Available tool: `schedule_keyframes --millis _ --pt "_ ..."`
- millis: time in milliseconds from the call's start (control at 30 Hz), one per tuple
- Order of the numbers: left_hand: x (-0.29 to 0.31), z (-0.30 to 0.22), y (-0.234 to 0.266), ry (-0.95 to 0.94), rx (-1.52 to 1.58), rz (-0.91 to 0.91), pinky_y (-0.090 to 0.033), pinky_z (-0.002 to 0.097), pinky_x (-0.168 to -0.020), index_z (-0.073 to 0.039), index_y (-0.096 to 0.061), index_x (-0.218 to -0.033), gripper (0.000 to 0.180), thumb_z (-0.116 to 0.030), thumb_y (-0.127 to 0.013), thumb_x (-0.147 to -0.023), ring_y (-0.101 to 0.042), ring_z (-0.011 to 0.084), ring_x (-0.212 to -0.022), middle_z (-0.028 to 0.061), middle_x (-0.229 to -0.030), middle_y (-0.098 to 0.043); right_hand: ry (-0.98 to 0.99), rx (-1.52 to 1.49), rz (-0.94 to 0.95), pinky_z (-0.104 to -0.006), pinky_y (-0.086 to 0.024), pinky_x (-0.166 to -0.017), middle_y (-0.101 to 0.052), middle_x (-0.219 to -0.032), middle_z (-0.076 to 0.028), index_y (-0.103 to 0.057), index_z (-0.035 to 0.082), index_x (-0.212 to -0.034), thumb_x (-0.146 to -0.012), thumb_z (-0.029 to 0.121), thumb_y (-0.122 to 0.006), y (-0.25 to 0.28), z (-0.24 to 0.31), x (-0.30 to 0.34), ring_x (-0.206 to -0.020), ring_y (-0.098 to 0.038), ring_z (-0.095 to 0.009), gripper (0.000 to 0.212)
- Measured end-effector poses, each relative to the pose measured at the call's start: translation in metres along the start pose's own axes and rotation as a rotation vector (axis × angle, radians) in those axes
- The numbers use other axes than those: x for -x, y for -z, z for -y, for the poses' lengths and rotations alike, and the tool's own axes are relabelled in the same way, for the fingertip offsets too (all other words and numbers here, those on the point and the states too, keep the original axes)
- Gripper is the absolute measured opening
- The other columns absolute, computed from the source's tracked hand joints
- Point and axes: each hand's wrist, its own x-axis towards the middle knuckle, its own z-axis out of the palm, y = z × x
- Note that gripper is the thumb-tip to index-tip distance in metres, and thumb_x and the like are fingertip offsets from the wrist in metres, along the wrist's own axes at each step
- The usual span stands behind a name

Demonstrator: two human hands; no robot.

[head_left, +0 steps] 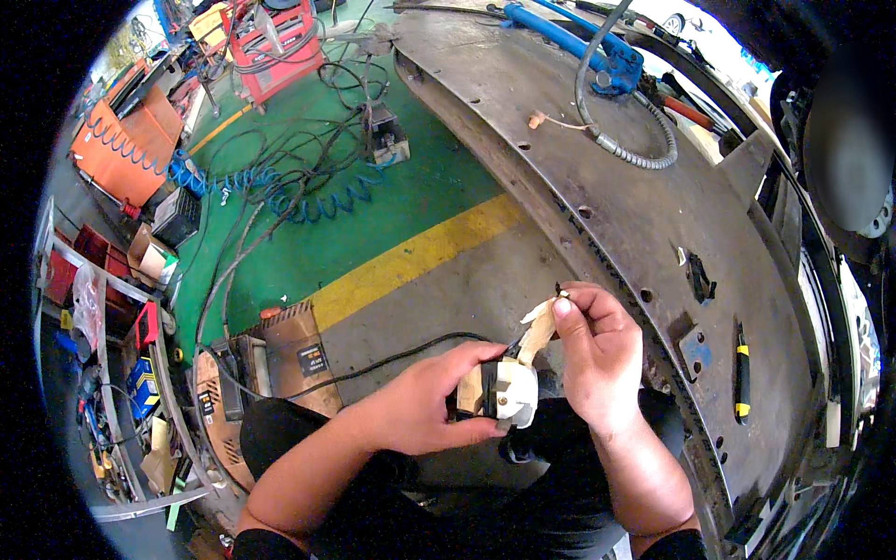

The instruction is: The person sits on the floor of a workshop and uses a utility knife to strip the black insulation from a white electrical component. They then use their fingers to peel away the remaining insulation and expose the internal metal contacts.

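In my left hand (425, 397) is a compact tool (515, 390) with a silver-white metal head, a black band and a tan body; it looks like a power tool, though its kind is not certain. My fingers wrap round its far side and my thumb lies on the near side. My right hand (597, 345) pinches a torn tan strip (539, 334), like masking tape, between thumb and fingers. The strip's lower end meets the tool's head. A small dark tip shows above my right fingertips. Both hands are over my lap.
A steel bench (616, 215) stands at the right, bearing a yellow-black utility knife (742, 373) and a blue hydraulic pump (611, 70) with its hose. A black cord (392, 357) reaches toward the tool. Cardboard (299, 355), tangled cables (299, 159) and a tool cart (131, 373) lie left.
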Motion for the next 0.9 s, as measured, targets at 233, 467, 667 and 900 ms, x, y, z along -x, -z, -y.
schedule_keyframes --millis 233,467,667,900 --pt "0.01 0.012 -0.019 -0.115 0.477 -0.221 -0.039 0.0375 -0.11 -0.003 -0.035 -0.151 0.088 -0.016 -0.084 -0.079 -0.051 0.0244 -0.129 0.0127 -0.142 -0.049 -0.361 -0.19 0.013 -0.0275 -0.054 -0.068 -0.071 -0.083 -0.008 -0.065 -0.004 -0.1 -0.103 0.018 -0.057 -0.003 0.011 -0.006 -0.072 -0.065 -0.012 0.024" --pt "0.008 0.014 -0.019 -0.112 0.644 -0.206 -0.046 0.0349 -0.104 -0.004 -0.045 -0.142 0.073 -0.009 -0.083 -0.08 -0.053 0.0201 -0.125 0.0099 -0.139 -0.049 -0.456 -0.337 -0.063 -0.0265 -0.052 -0.068 -0.07 -0.083 -0.008 -0.064 -0.003 -0.1 -0.102 0.019 -0.058 0.002 0.001 -0.007 -0.07 -0.063 -0.013 0.023" --pt "0.028 0.023 -0.01 0.0 0.888 -0.201 -0.049 0.0443 -0.095 -0.019 -0.045 -0.127 0.066 -0.015 -0.085 -0.075 -0.063 0.0295 -0.101 0.0202 -0.122 -0.057 -0.153 -0.379 0.078 -0.0288 -0.054 -0.071 -0.069 -0.093 -0.01 -0.062 -0.002 -0.107 -0.103 0.02 -0.059 0.004 0.007 0.002 -0.075 -0.065 -0.016 0.023" --pt "0.025 0.032 -0.003 -0.256 0.879 -0.112 -0.053 0.0374 -0.083 -0.015 -0.045 -0.133 0.066 -0.019 -0.085 -0.082 -0.061 0.0262 -0.106 0.0226 -0.127 -0.058 0.01 -0.161 0.058 -0.0351 -0.048 -0.095 -0.063 -0.122 -0.014 -0.057 -0.001 -0.131 -0.091 0.006 -0.067 0.008 0.016 0.0 -0.111 -0.061 -0.024 0.042"
